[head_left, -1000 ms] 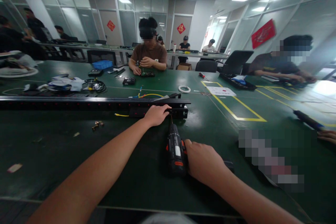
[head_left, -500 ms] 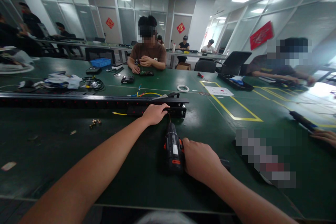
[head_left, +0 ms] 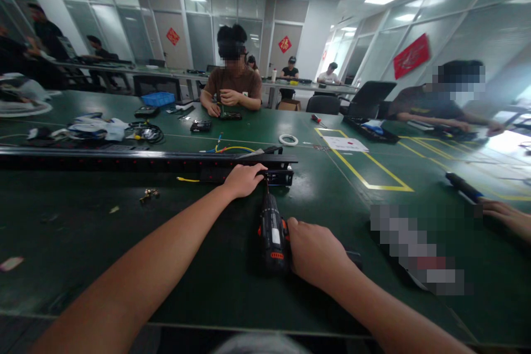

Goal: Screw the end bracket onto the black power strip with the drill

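My right hand is wrapped round the grip of a black and orange cordless drill, which lies with its body low over the table. The drill's thin bit points away from me and meets the near side of a long black metal rail close to its right end. My left hand is closed on that end, fingertips right beside the bit's tip. What is under those fingers is hidden. A yellow wire sticks out of the rail, and a small pile of brass-coloured screws lies in front of it.
Behind the rail are bundled cables, a blue basket and a white tape roll. A co-worker sits across the green table. At right, another person's hand holds a dark tool near a blurred-out object.
The view has shifted slightly. My hands, the drill and the rail keep nearly the same places relative to each other. The other person's hand at right has moved inward with the dark tool.
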The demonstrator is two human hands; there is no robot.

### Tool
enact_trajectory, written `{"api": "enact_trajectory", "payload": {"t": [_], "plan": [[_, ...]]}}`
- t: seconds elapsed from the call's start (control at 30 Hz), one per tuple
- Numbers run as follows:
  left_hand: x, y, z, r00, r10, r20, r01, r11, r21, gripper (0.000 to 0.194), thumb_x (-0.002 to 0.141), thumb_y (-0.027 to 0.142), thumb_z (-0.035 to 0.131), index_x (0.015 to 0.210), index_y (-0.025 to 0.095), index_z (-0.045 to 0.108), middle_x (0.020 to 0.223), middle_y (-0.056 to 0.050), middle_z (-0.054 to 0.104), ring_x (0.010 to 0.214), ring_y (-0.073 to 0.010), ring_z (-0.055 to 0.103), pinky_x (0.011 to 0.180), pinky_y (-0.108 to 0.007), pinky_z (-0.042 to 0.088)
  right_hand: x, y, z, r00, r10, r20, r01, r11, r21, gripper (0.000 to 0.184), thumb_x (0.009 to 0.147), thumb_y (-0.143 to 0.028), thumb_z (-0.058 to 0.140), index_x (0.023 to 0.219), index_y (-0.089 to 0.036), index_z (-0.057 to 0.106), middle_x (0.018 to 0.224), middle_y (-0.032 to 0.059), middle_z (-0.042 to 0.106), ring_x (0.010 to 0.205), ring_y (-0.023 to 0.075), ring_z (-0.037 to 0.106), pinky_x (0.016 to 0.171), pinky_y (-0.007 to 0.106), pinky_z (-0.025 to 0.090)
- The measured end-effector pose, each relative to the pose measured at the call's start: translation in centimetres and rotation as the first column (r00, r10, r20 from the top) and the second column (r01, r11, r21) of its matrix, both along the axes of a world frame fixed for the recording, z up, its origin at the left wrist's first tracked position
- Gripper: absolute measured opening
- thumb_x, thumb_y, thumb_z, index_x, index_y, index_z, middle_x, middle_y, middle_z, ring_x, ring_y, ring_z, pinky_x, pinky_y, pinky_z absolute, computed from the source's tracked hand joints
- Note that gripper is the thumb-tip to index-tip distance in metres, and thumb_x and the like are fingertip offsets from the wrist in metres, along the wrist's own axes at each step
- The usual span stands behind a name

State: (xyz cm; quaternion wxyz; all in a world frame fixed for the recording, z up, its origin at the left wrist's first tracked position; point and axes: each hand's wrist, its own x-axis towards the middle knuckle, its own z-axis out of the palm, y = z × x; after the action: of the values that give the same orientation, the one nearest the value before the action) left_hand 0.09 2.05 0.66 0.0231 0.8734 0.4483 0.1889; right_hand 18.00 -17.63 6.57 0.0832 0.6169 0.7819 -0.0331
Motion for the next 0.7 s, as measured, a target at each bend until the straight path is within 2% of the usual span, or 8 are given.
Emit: {"api": "enact_trajectory", "payload": {"t": [0.27, 0.7], "plan": [[-0.05, 0.14, -0.11, 1.0, -0.015, 0.015, 0.015, 1.0, 0.009, 0.034, 0.104, 0.036, 0.048, 0.136, 0.028, 0.057, 0.127, -0.004, 0.073, 0.12, -0.0253, 0.067, 0.104, -0.041, 0.044, 0.13, 0.21, -0.18, 1.0, -0.002, -0.007, 0.002, 1.0, -0.017, 0.028, 0.08, -0.014, 0.06, 0.108, -0.015, 0.062, 0.095, 0.0149, 0.077, 0.087, 0.0343, 0.077, 0.071, 0.042, 0.058], [-0.06, -0.04, 0.09, 1.0, -0.013, 0.01, 0.013, 1.0, 0.006, 0.034, 0.104, 0.036, 0.048, 0.136, 0.028, 0.057, 0.124, -0.005, 0.074, 0.119, -0.0262, 0.067, 0.103, -0.042, 0.045, 0.05, 0.23, -0.07, 1.0, -0.022, -0.001, 0.022, 0.999, -0.044, 0.029, 0.081, -0.015, 0.06, 0.11, -0.015, 0.062, 0.096, 0.0152, 0.077, 0.088, 0.0331, 0.077, 0.071, 0.04, 0.056]]}}
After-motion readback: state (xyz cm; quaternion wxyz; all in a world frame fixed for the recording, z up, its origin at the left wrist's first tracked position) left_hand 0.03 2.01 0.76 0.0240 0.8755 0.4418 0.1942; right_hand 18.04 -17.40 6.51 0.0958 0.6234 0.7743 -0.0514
